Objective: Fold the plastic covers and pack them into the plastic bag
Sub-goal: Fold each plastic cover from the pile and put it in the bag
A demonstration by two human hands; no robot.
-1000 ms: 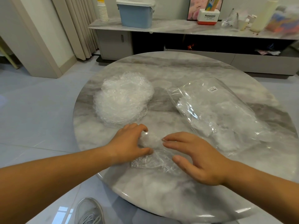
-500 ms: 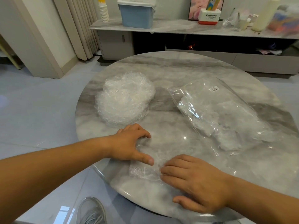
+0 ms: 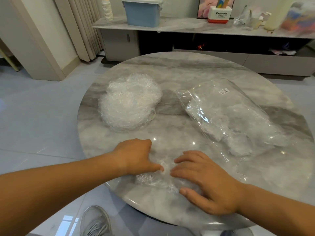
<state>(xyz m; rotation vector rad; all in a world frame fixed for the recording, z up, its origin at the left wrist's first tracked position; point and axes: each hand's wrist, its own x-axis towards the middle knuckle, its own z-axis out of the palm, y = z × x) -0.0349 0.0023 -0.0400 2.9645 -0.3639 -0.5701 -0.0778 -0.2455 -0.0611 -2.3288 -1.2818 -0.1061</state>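
Note:
A crumpled clear plastic cover (image 3: 153, 178) lies flattened near the front edge of the round marble table (image 3: 196, 65). My left hand (image 3: 136, 155) sits on its left part with fingers curled down onto the film and the thumb stretched across it. My right hand (image 3: 204, 181) rests on its right part with spread, fairly straight fingers. A heap of several unfolded covers (image 3: 129, 103) is at the table's left. The clear plastic bag (image 3: 230, 116), with folded covers inside and a barcode label, lies at the right.
The table's front rim (image 3: 153, 206) is just below my hands, and a grey shoe (image 3: 95, 222) shows on the floor beneath. A low marble sideboard (image 3: 187, 26) with a blue box (image 3: 141, 12) stands behind the table.
My right hand has slid up over the cover, its fingertips now close to my left thumb. My left hand has shifted slightly toward me, and the cover looks more bunched between the hands.

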